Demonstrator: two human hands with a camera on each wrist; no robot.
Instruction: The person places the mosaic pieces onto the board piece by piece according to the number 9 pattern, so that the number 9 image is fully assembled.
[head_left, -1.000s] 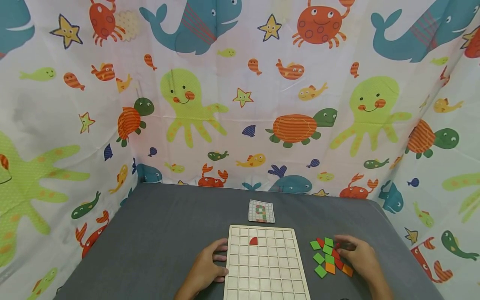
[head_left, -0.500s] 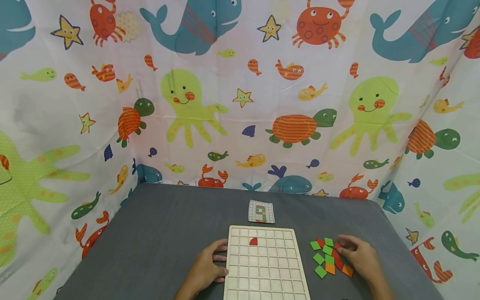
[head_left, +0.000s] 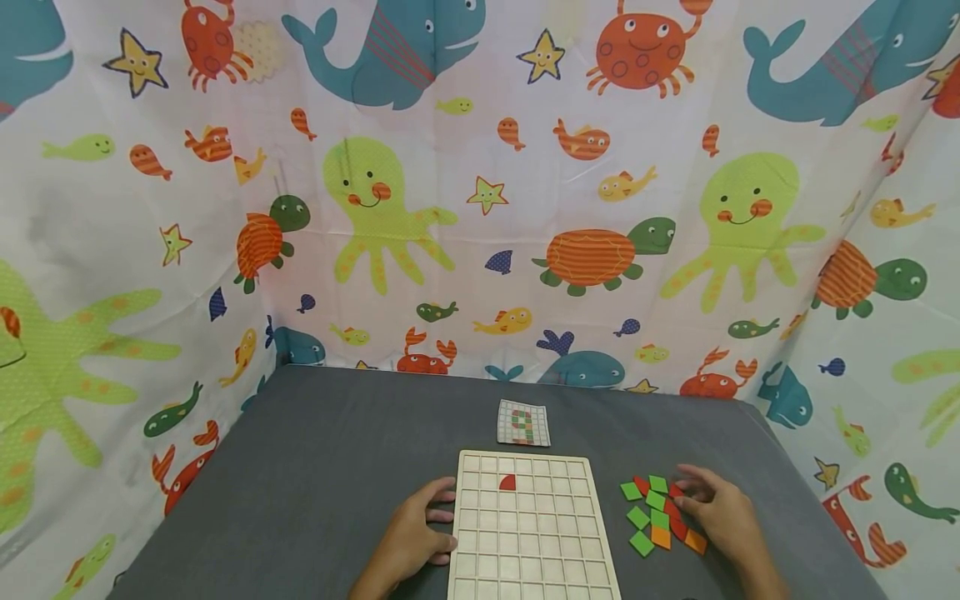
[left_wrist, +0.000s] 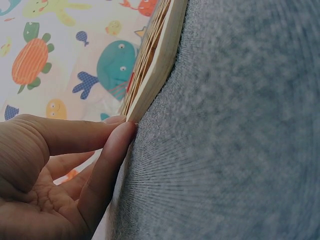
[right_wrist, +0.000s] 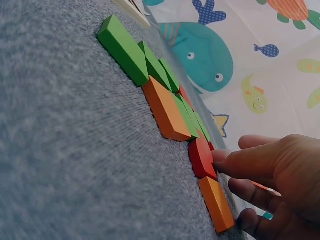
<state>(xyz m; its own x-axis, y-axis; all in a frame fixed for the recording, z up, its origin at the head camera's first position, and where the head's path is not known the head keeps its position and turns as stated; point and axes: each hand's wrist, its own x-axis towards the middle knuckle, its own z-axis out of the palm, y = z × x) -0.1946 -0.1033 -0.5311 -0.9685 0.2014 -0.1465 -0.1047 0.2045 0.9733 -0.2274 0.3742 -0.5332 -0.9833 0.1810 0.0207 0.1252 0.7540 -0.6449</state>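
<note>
While the board is being pinched at its edge by the left hand, a red tile is being touched by the right hand, fingers kinda apart.

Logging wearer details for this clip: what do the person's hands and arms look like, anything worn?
The left hand and right hand are ungloved, with no rings or markings visible. No sleeve shows on the visible parts of the arms.

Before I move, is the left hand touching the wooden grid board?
Touching. The left wrist view shows it: the left hand has its fingertips against the edge of the wooden grid board, with no gap.
</note>
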